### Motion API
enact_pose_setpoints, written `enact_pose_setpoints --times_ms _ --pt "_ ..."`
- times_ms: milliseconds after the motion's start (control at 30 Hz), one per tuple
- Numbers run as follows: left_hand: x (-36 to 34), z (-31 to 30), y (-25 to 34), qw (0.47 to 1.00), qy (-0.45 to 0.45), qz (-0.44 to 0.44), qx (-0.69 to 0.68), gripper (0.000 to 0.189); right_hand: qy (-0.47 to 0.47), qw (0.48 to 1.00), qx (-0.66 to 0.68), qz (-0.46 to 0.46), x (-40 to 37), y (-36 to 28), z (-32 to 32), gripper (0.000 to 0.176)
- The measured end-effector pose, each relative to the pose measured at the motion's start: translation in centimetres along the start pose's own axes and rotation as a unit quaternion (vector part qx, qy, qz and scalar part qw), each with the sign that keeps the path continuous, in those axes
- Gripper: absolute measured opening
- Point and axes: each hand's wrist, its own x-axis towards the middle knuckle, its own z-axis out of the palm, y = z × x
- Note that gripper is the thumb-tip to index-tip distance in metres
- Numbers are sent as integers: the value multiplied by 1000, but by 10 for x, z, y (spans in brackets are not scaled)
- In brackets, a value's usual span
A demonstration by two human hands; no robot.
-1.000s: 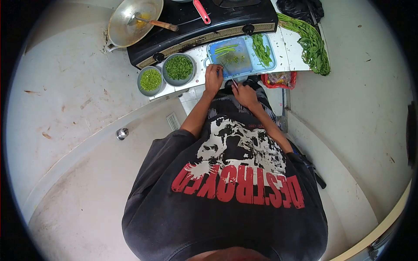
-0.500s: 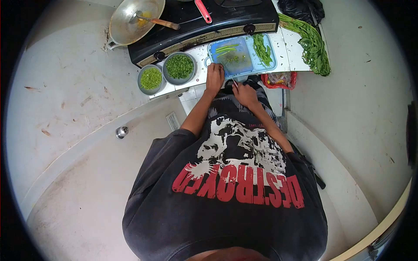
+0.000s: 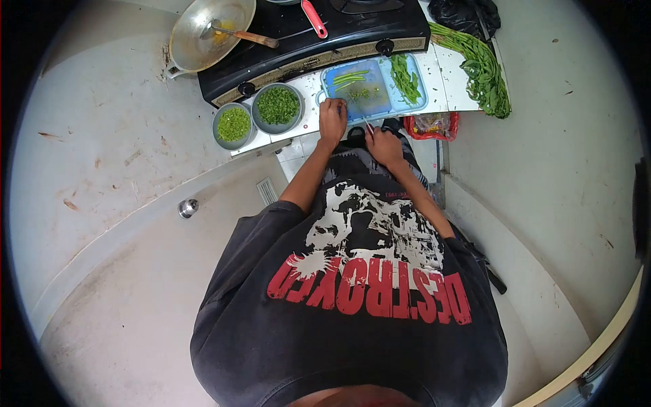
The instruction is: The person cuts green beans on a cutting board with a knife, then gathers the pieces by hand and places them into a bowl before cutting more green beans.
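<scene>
My right hand point(image 3: 384, 146) is closed around the handle of a knife point(image 3: 366, 122), whose blade points up to the near edge of the blue cutting board point(image 3: 382, 102). My left hand point(image 3: 332, 120) rests at the board's near left corner with its fingers bent together; what they pinch is hidden. Small green chopped bits lie beside its fingertips. Farther back on the board are several cut green stems point(image 3: 350, 78). To their right, a bunch of leafy greens point(image 3: 405, 79) lies in the light blue part.
Left of the board stand a bowl of dark chopped greens point(image 3: 278, 106) and a bowl of paler chopped greens point(image 3: 233, 125). Behind is a black stove point(image 3: 298, 34) with a wok point(image 3: 196, 47). Long-stemmed greens point(image 3: 485, 74) hang over the counter's right end, near a red basket point(image 3: 449, 129).
The knife and my right hand have shifted slightly up toward the board. My left hand stays at the same corner. The whole view has moved a little.
</scene>
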Motion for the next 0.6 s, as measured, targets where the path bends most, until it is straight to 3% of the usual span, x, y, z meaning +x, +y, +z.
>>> enact_pose_setpoints --times_ms 133,433,600 --pt "3 0 2 999 -2 1 -50 19 12 1000 11 -2 -2 1 -2 45" --pt "-5 -22 -2 980 48 -130 -141 22 -16 999 10 -32 4 0 3 44" --pt "-5 -26 -4 974 -23 -138 -179 26 31 1000 -5 -2 18 7 -1 41"
